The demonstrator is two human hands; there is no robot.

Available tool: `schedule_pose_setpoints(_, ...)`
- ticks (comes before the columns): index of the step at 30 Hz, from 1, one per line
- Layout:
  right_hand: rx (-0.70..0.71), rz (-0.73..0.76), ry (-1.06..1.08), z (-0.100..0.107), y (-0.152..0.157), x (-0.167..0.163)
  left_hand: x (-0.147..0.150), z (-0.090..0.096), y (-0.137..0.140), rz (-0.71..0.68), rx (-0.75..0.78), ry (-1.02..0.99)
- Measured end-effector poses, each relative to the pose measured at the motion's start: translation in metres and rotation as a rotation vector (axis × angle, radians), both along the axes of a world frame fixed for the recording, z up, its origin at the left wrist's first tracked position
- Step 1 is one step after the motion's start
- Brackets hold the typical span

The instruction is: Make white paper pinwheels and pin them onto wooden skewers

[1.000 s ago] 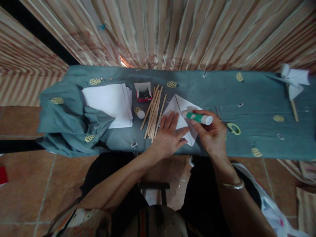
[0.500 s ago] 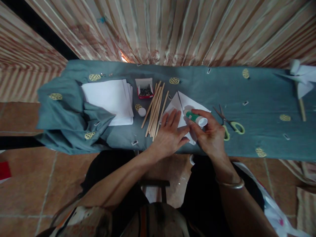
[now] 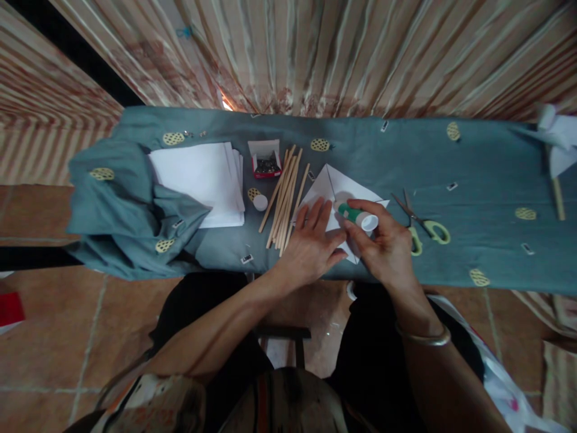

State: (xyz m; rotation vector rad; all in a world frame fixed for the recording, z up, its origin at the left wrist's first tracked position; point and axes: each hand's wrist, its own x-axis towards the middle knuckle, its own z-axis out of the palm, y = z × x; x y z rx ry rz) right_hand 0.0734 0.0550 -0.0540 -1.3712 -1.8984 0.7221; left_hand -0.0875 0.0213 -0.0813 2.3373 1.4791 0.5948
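A square of white paper (image 3: 354, 183) with cut lines toward its middle lies on the blue-green cloth, one corner pointing away from me. My left hand (image 3: 313, 243) rests flat on its left side, fingers stretched out. In my right hand (image 3: 383, 243) is a green and white glue stick (image 3: 354, 214), tilted, its tip down at the paper's centre. My fingers and palms cover the near part of the sheet. The white glue cap (image 3: 260, 202) stands left of several thin wooden sticks (image 3: 283, 201).
Green-handled scissors (image 3: 421, 222) lie open to the right. A stack of white paper (image 3: 198, 186) and a small red box of pins (image 3: 265, 162) are on the left. At the far right is a paper pinwheel on a stick (image 3: 558, 195). A striped curtain (image 3: 315, 54) hangs behind the table.
The glue tip has shifted very slightly on the paper. Both hands keep nearly the same pose, and the whole view has moved a little.
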Motion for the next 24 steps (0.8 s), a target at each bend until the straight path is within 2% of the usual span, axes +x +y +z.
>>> schedule_pose_setpoints(5,-0.038,0.029,-0.024,0.0043,-0.0002,0.0006,0.0006,0.0011,0.0004,0.0,-0.017,0.019)
schedule_pose_setpoints(24,-0.017,0.038,-0.069,0.0096,-0.0028,0.0025,0.0005,-0.0004,0.0008,0.006,-0.013,0.014)
